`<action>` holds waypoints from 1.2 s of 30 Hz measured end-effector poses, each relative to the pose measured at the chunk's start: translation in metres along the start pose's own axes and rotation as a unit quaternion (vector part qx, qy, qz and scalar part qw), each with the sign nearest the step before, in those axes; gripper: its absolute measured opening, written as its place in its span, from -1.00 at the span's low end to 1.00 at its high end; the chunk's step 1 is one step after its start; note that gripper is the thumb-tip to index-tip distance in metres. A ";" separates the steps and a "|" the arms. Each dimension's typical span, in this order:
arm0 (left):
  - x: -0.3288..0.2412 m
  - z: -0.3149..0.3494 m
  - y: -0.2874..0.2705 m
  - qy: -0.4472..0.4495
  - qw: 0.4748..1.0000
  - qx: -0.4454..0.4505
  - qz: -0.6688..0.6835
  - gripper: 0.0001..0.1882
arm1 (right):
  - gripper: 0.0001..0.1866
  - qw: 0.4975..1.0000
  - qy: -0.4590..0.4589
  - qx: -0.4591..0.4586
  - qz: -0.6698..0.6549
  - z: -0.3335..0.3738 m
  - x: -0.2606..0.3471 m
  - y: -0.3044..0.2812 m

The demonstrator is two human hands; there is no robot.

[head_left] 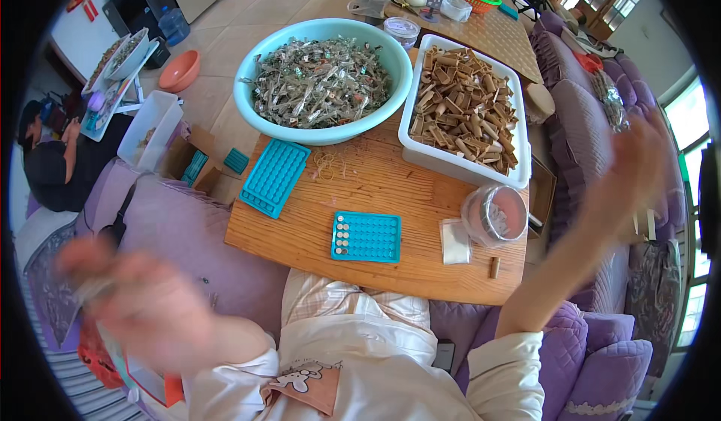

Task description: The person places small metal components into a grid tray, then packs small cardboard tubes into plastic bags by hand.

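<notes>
My left hand [143,289] is raised at the left, over the purple sofa, smeared by motion. My right hand [638,162] is lifted at the far right, also blurred. Whether either holds something cannot be made out. Between them on the wooden table lies a blue tray of small pockets [372,237], with several pale round pieces [340,235] along its left side. Right of it are a small whitish packet [455,242], a clear round tub [496,217] with small white pieces inside, and a single brown cardboard tube [495,268].
More blue pocket trays [276,177] lie at the table's left edge. Behind stand a light-blue basin [248,94] heaped with small shiny clear pieces and a white bin [451,167] full of brown tubes. A phone [444,355] rests on the sofa. Another person [56,162] sits at far left.
</notes>
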State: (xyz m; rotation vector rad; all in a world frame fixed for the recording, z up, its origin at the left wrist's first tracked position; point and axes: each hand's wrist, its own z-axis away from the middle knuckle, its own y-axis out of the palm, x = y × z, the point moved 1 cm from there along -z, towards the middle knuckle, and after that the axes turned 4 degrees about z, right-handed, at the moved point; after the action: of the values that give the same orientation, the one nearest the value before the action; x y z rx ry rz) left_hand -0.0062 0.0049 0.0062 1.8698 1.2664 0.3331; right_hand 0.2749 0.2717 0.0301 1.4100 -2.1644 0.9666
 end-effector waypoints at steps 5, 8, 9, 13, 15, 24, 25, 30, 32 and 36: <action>0.106 0.074 -0.033 -0.360 0.901 -0.180 -0.163 -0.70 | -0.66 0.934 0.240 0.260 0.045 0.015 -0.113 0.090; 0.130 0.106 -0.049 -0.466 0.845 -0.241 -0.104 -0.67 | -0.51 0.880 0.353 0.313 0.052 0.022 -0.147 0.128; 0.136 0.110 -0.051 -0.488 0.828 -0.259 -0.102 -0.66 | -0.49 0.879 0.360 0.306 0.066 0.020 -0.153 0.135; 0.142 0.113 -0.058 -0.506 0.817 -0.250 -0.115 -0.66 | -0.48 0.851 0.418 0.309 0.072 0.016 -0.171 0.156; 0.143 0.109 -0.064 -0.524 0.812 -0.232 -0.108 -0.65 | -0.50 0.855 0.472 0.215 -0.030 0.019 -0.175 0.164; 0.134 0.095 -0.077 -0.478 0.840 -0.256 -0.018 -0.60 | -0.79 0.937 0.316 0.146 -0.037 0.028 -0.148 0.121; 0.132 0.093 -0.075 -0.471 0.841 -0.264 0.003 -0.60 | -0.82 0.940 0.307 0.133 -0.071 0.031 -0.141 0.115; 0.128 0.093 -0.070 -0.455 0.852 -0.258 -0.002 -0.60 | -0.84 0.962 0.235 0.138 0.035 0.070 -0.091 0.084; 0.125 0.095 -0.071 -0.453 0.857 -0.247 -0.006 -0.60 | -0.83 0.970 0.200 0.124 0.069 0.091 -0.075 0.079; 0.125 0.096 -0.068 -0.432 0.868 -0.237 0.057 -0.61 | -0.76 0.959 0.244 0.139 -0.036 0.125 -0.044 0.073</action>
State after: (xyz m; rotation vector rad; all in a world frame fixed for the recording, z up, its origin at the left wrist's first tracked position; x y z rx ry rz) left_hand 0.0662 0.0755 -0.1316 1.3856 0.4016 -0.1386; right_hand 0.2338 0.2291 -0.1092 1.1914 -1.6509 1.4581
